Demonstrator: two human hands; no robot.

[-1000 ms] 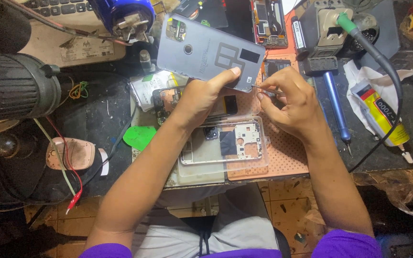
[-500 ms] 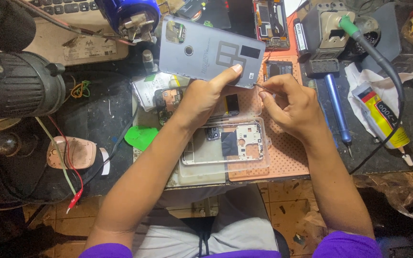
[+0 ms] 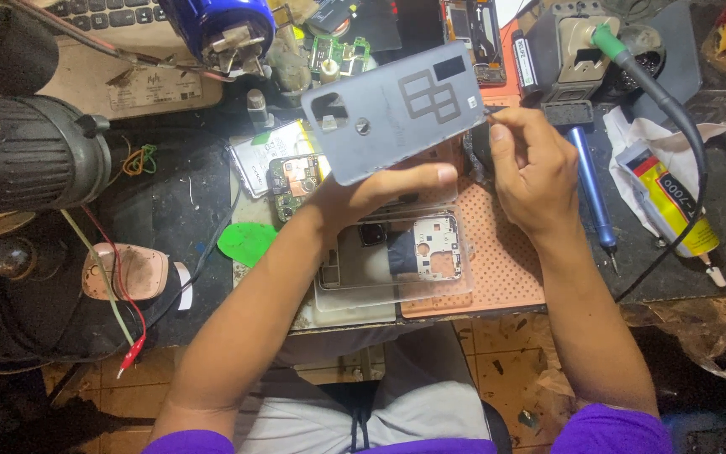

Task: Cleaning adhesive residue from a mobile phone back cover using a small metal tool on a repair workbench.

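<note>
Currently on the bench, item by item:

Left hand (image 3: 355,197): raised above the mat, thumb stretched along the lower edge of a grey phone back cover (image 3: 397,113), fingers hidden behind it; the cover is held up off the bench, tilted, inner face toward the viewer, camera cut-out at its left end.

Right hand (image 3: 531,172): closed at the cover's right edge, fingertips pinched together; what they pinch is too small to tell.

Phone frame (image 3: 392,256): lies flat beneath both hands, opened, on a clear plate that overlaps the orange perforated mat (image 3: 502,269).

Circuit board (image 3: 296,181): just left of the left wrist, beside a silver battery (image 3: 254,164).

Green pick (image 3: 247,242): on the dark bench top, left of the frame.

Blue-handled screwdriver (image 3: 591,189): right of the right hand, tip pointing toward the person.

Yellow glue tube (image 3: 674,206): further right, on white cloth.

Black cylinder (image 3: 31,155): far left, well apart from the hands.
</note>
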